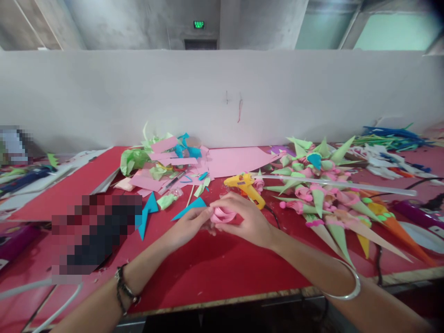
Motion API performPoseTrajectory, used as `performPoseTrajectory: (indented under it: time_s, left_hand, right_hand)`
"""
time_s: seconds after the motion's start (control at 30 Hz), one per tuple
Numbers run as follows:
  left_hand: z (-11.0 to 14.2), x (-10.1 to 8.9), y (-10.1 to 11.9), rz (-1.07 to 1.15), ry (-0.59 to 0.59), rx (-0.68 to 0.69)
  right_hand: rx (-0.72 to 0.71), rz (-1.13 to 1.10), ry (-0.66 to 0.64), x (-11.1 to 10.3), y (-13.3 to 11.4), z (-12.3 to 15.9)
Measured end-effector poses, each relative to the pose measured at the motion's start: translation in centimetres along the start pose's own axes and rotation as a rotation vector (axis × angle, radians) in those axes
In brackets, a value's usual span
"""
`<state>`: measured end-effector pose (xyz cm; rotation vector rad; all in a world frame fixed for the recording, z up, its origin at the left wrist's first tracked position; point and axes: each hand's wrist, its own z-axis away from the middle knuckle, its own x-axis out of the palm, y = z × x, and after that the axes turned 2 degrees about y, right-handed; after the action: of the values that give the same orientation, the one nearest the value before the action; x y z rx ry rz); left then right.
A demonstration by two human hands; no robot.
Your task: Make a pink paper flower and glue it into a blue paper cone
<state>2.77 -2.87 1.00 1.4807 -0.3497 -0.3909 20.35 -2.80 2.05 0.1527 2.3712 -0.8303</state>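
The pink rolled paper (224, 215) is between the two hands, over the red table (208, 273); the left hand (191, 225) pinches it from nine o'clock, and the right hand (248, 218) curls its fingers and thumb around it from three o'clock. Near them, at one o'clock from the paper, lies a yellow glue gun (247, 187).

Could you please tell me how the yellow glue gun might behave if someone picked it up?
The yellow glue gun would probably feel unbalanced, since a long clear stick extends behind it. The dark cord at its handle may drag or tug.
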Motion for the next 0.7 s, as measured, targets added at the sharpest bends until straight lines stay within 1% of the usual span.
performPoseTrajectory:
  time_s: [0.07, 0.13, 0.27, 0.33, 0.4, 0.47, 0.7]
  left_hand:
    - [-0.01, -0.08, 0.02, -0.017, 0.016, 0.030]
    - [0.14, -0.11, 0.23, -0.084, 0.035, 0.097]
    - [0.66, 0.06, 0.67, -0.379, 0.072, 0.321]
    - [0.82, 0.20, 0.68, -0.533, 0.099, 0.400]
    - [0.84, 0.30, 0.61, -0.622, 0.106, 0.415]
    - [0.76, 0.33, 0.56, -0.642, 0.104, 0.398]
    - [0.42, 0.09, 0.52, -0.541, 0.167, 0.381]
  right_hand:
    - [0.004, -0.005, 0.033, 0.00, 0.02, -0.02]
    - [0.009, -0.015, 0.053, 0.03, 0.05, -0.03]
    - [0.016, -0.018, 0.055, 0.12, 0.22, -0.05]
    - [0.019, -0.001, 0.050, 0.16, 0.35, -0.05]
    - [0.022, 0.014, 0.044, 0.19, 0.46, -0.05]
    - [0.026, 0.022, 0.039, 0.21, 0.50, -0.05]
    - [0.009, 0.061, 0.022, 0.21, 0.31, 0.26]
